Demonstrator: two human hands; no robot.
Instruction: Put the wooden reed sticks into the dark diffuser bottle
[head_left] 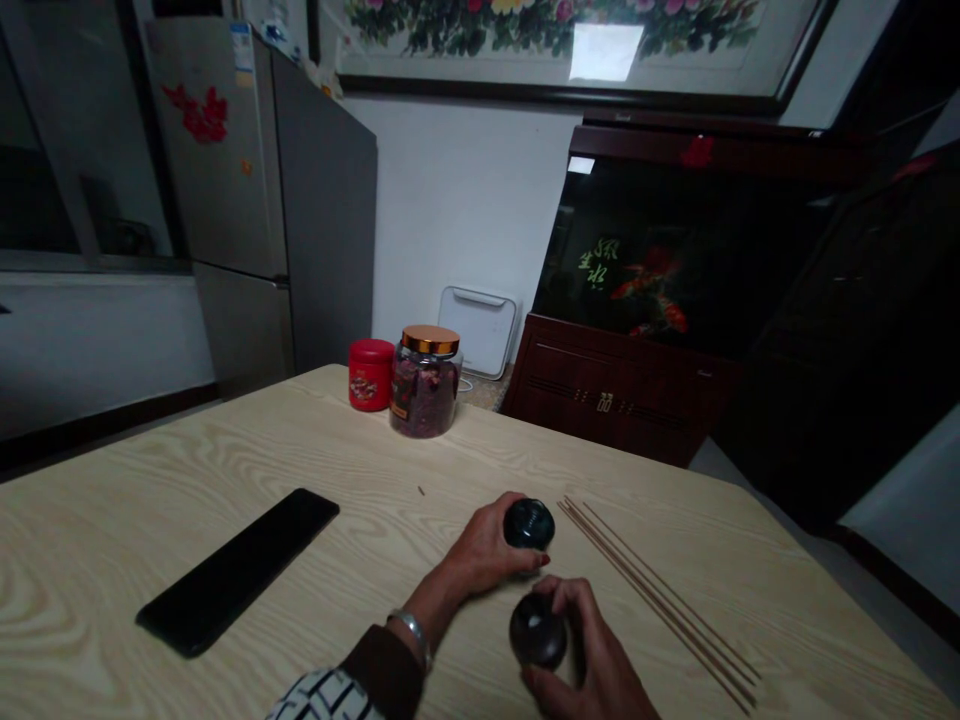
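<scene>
My left hand point(484, 548) is wrapped round a small dark glossy round pot point(529, 522), its thumb along the near side. Closer to me, my right hand point(596, 660) grips a dark brown round piece point(537, 632) with a small opening or bright spot on top; I cannot tell which. The two round things are a short way apart. Right of both hands, several thin brown sticks point(660, 600), like incense sticks, lie loosely together on the wooden table point(360, 600). A long black tray point(240, 570) lies flat to the left.
At the table's far edge stand a red canister point(370, 374) and a clear jar point(425, 390) of dried flowers with a copper-coloured lid. A tiny brown fragment point(421, 491) lies mid-table. Beyond are a fridge point(322, 200) and a dark fish tank point(645, 250).
</scene>
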